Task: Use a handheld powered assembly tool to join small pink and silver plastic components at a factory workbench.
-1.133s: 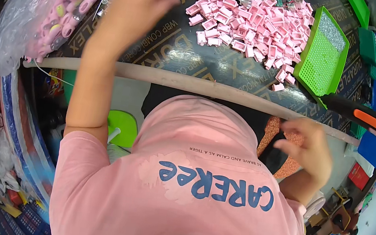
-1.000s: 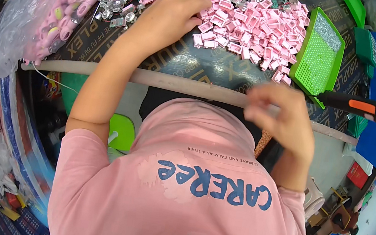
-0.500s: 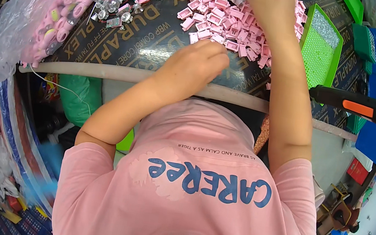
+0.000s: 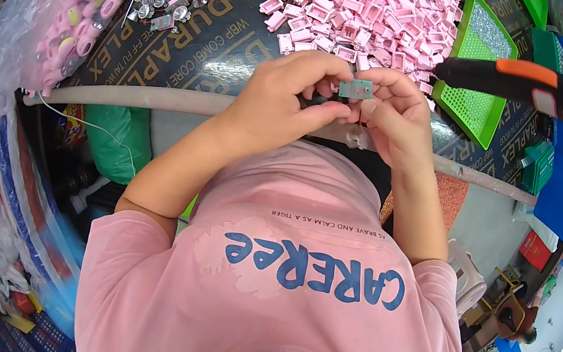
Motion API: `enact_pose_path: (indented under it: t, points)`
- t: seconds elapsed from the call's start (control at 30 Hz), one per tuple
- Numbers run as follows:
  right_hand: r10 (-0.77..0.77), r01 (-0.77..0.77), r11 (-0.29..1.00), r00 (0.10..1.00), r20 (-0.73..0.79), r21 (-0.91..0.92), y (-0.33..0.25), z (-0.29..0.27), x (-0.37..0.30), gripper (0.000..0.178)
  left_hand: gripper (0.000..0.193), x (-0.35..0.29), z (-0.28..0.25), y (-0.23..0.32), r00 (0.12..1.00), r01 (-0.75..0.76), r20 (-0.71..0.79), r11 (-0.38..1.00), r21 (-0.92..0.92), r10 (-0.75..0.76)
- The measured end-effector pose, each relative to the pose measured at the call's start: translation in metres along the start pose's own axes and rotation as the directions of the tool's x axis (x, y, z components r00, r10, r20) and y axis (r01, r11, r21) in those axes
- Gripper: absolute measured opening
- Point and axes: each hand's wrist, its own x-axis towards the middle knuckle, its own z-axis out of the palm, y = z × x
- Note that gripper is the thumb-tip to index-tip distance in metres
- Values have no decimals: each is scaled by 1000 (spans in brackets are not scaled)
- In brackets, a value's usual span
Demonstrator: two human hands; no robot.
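Just in front of my body, over the table's near edge, a small green circuit board sits between my two hands. My right hand pinches its right end between thumb and fingers. On the other side my left hand is closed, its fingertips at the board's left end; whatever is inside the curled fingers is hidden. Below the board a small clear round part dangles, apparently on a thin wire. Beyond my hands spreads a pile of pink plastic housings, shaped like little open boxes.
Wired assemblies with clear round parts lie left of the pile. Pink oval pieces fill a clear plastic bag at the left. A green tray holds tiny silvery parts at the right. A black tool with an orange part juts in there.
My right hand has come back from the far side of the pile to meet my left hand. The circuit board now shows between them. The black tool appears higher in the view.
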Motion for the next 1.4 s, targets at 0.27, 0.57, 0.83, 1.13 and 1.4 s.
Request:
enact_pose_path:
  t: [0.27,0.57,0.83,1.13,1.4]
  points:
    - [-203,181,627,977,66,-758,-8,6,-2,27,32,-7,2,-12,1000,14,11,994,110,-15]
    - [-241,284,241,944,226,-928,-6,8,14,24,48,-9,0,-18,999,-48,12,905,423,47]
    - [-221,329,101,928,302,-939,-3,13,17,21,49,-9,7,-29,994,-107,29,870,482,107]
    - [-185,347,52,925,332,-936,-5,13,22,18,48,-9,6,-30,994,-104,32,873,477,102]
    - [-184,312,41,936,299,-949,-5,15,20,18,44,-9,2,-23,988,-148,38,876,459,147]
